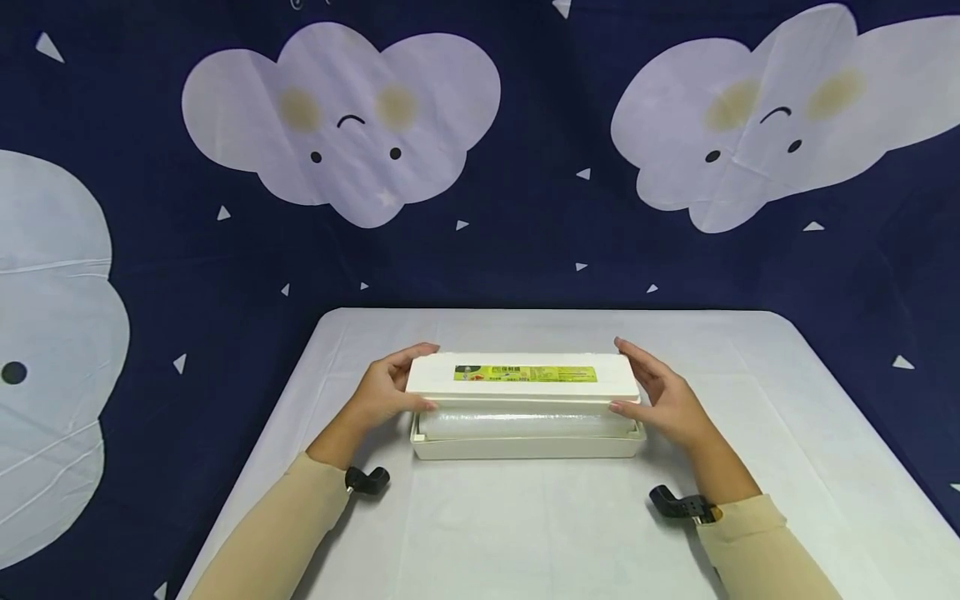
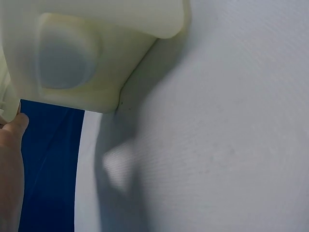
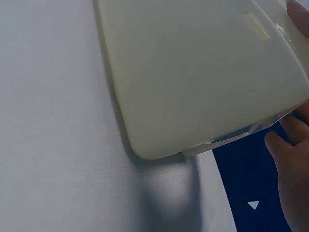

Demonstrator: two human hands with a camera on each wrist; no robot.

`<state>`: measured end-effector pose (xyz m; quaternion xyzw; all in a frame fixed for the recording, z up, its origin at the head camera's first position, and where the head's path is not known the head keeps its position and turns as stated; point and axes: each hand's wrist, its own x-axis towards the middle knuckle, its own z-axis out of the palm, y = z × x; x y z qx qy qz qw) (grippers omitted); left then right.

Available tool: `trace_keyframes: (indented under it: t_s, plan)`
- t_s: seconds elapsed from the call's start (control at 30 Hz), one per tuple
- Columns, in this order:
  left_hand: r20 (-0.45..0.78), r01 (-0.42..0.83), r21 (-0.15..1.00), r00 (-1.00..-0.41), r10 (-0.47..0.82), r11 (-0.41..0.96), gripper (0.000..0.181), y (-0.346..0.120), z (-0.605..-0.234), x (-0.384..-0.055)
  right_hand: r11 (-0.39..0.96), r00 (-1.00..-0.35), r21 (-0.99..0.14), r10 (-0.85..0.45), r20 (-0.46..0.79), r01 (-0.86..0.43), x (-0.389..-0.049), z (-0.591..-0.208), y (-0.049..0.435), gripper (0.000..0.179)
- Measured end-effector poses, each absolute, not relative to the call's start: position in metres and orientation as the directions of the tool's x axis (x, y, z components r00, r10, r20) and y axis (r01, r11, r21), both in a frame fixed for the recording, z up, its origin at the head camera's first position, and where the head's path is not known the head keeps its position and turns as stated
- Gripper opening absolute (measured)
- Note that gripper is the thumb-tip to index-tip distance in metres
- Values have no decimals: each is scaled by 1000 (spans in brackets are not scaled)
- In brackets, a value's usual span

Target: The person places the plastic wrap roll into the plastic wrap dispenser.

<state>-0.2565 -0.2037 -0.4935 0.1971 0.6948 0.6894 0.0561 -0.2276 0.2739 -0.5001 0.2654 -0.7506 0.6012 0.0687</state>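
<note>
A white cling film box [image 1: 528, 450] sits on the table, its long front side towards me. The lid [image 1: 525, 389] stands raised at the front, with a green and yellow label [image 1: 525, 373] on top. Below it, a roll of clear cling film [image 1: 525, 426] shows inside the base. My left hand [image 1: 380, 390] holds the lid's left end, thumb in front and fingers behind. At the right end my right hand [image 1: 670, 403] grips it the same way. Both wrist views show the box ends close up; whether the lid is hinged at the back cannot be told.
A white cloth covers the table [image 1: 495, 533]. Behind it hangs a dark blue curtain [image 1: 525, 275] with white clouds and small triangles. A black wrist strap mount [image 1: 367, 481] sticks out at the left cuff, and another [image 1: 678, 502] at the right cuff.
</note>
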Motion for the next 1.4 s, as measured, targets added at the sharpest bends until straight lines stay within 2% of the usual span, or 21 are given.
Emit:
trace_keyframes:
  t_s: [0.23,0.63,1.4]
  plan:
    - [199,196,980,-916,349,-47,95,-203,-494,-252,141,-856,-877,-332,395,-459,-228,-500,274,102]
    - [202,301,929,-900,386,215,95,-206,-493,-235,124,-841,-870,-355,410,-476,-222,-502,276,102]
    - [294,456,816,-857,423,356,94,-206,-496,-214,148,-835,-864,-374,402,-482,-204,-510,279,106]
